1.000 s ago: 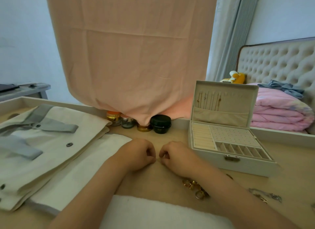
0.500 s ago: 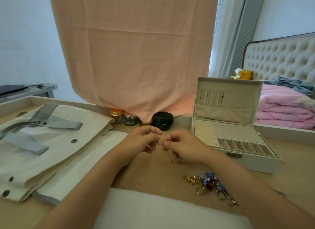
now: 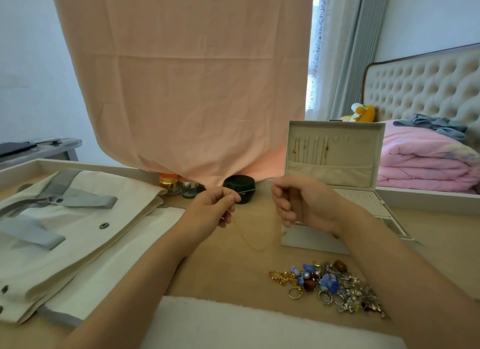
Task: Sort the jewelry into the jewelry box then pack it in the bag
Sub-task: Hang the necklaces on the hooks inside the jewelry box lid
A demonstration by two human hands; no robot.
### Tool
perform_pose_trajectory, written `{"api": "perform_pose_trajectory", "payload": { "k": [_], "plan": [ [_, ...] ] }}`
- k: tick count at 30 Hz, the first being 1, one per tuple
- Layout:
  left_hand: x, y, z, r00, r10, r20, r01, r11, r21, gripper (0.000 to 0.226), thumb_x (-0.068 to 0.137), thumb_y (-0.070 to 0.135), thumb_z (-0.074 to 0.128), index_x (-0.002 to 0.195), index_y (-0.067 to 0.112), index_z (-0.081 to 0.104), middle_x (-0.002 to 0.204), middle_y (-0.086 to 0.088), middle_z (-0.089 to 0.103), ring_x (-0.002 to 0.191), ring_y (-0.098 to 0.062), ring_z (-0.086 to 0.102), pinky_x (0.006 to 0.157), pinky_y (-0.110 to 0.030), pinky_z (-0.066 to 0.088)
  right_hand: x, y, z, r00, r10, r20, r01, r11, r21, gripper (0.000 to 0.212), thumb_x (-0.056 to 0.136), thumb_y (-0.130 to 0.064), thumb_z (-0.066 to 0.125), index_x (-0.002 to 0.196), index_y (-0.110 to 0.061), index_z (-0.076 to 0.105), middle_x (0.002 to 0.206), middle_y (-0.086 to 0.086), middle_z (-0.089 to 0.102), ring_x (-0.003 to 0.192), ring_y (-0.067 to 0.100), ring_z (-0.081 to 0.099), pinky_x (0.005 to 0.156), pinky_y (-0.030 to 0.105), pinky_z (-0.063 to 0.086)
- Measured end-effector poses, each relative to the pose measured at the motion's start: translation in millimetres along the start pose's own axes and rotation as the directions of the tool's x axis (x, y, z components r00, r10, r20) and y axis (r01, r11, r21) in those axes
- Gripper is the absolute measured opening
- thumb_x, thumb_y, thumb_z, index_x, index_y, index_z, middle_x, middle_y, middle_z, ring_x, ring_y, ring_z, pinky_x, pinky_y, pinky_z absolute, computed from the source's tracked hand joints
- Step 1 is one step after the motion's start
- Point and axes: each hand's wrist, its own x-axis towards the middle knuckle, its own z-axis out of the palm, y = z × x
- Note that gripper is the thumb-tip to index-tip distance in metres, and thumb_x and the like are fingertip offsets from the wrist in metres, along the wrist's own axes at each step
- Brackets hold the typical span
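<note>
Chain [image 3: 248, 191]: runs sideways before the box [image 3: 311, 238], slack sagging below; ends hidden.
Left hand [image 3: 213, 208]: pinches it.
Right hand [image 3: 298, 203]: pinches it.

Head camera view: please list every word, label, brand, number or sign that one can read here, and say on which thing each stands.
None: no text can be read in this view.
The jewelry box and the canvas bag show no print or brand.
The orange-capped jar, the small glass jar and the black jar show no label that can be made out; any marking is too small to tell.
</note>
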Motion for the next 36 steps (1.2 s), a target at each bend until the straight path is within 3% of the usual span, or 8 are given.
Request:
{"api": "perform_pose_trajectory", "payload": {
  "k": [4,10,14,18,21,26,31,36],
  "plan": [
    [10,13,15,0.995,-0.007,-0.101,-0.001,0.997,-0.077,0.022,0.105,0.018,0.047,0.102,0.015,0.069,0.075,0.0,0.06,0.066,-0.011,0.059,0.063,-0.024,0.05,-7,-2,-27,0.997,0.075,0.017,-0.075,0.997,-0.018,0.028,0.102,-0.03,0.047,0.077,-0.018,0.055,0.068,0.002,0.049,0.051,0.015,0.039,0.045,0.026,0.036],
    [34,31,45,0.98,-0.084,-0.182,0.059,0.989,-0.136,0.023,0.105,0.018,0.046,0.098,0.013,0.067,0.077,-0.002,0.058,0.07,-0.015,0.056,0.066,-0.026,0.05,-26,-7,-70,0.995,-0.034,0.094,0.01,0.969,0.247,0.027,0.09,-0.034,0.054,0.071,-0.014,0.058,0.063,0.004,0.047,0.055,0.02,0.046,0.056,0.032,0.044],
    [56,39,77,0.987,-0.047,-0.157,0.041,0.998,-0.041,0.022,0.104,0.021,0.048,0.096,0.015,0.068,0.081,-0.002,0.062,0.072,-0.015,0.057,0.062,-0.023,0.049,-35,-11,-94,0.993,-0.079,-0.085,0.105,0.927,0.359,0.026,0.095,-0.026,0.047,0.075,-0.013,0.059,0.06,0.004,0.043,0.053,0.02,0.044,0.068,0.041,0.049],
    [79,46,109,0.996,0.005,-0.089,0.0,0.998,0.063,0.019,0.103,0.022,0.052,0.095,0.022,0.069,0.09,0.006,0.066,0.079,-0.011,0.06,0.071,-0.025,0.05,-42,-16,-115,0.901,-0.006,-0.433,0.051,0.995,0.091,0.023,0.102,-0.026,0.047,0.086,-0.015,0.058,0.06,0.0,0.042,0.047,0.014,0.035,0.051,0.03,0.039],
    [96,46,131,0.998,0.039,-0.042,-0.031,0.981,0.192,0.016,0.101,0.026,0.055,0.105,0.026,0.071,0.103,0.013,0.066,0.096,-0.007,0.06,0.088,-0.029,0.05,-46,-14,-129,0.791,-0.088,-0.606,-0.024,0.984,-0.174,0.022,0.102,-0.026,0.05,0.092,-0.012,0.064,0.061,0.0,0.049,0.046,0.013,0.036,0.045,0.025,0.03],
    [108,42,154,0.99,0.126,0.064,-0.141,0.858,0.494,0.015,0.1,0.028,0.056,0.104,0.029,0.071,0.097,0.015,0.065,0.09,-0.004,0.057,0.07,-0.019,0.041,-53,-15,-139,0.752,-0.154,-0.641,-0.021,0.966,-0.256,0.025,0.102,-0.027,0.052,0.091,-0.011,0.067,0.061,0.001,0.052,0.045,0.013,0.038,0.042,0.022,0.028],
    [112,43,164,0.975,0.174,0.136,-0.215,0.61,0.763,0.019,0.098,0.032,0.054,0.105,0.027,0.072,0.104,0.006,0.07,0.091,-0.013,0.061,0.073,-0.029,0.046,-51,-12,-149,0.732,-0.176,-0.658,-0.087,0.934,-0.347,0.025,0.102,-0.027,0.052,0.089,-0.014,0.069,0.06,0.001,0.052,0.044,0.012,0.037,0.044,0.023,0.029],
    [115,45,171,0.972,0.183,0.15,-0.222,0.492,0.842,0.03,0.095,0.03,0.061,0.125,0.026,0.065,0.126,0.0,0.056,0.111,-0.021,0.057,0.087,-0.035,0.05,-42,-8,-148,0.793,-0.182,-0.582,-0.13,0.882,-0.453,0.025,0.099,-0.029,0.055,0.088,-0.016,0.073,0.059,-0.002,0.051,0.043,0.007,0.038,0.044,0.023,0.031]
  ]
}}
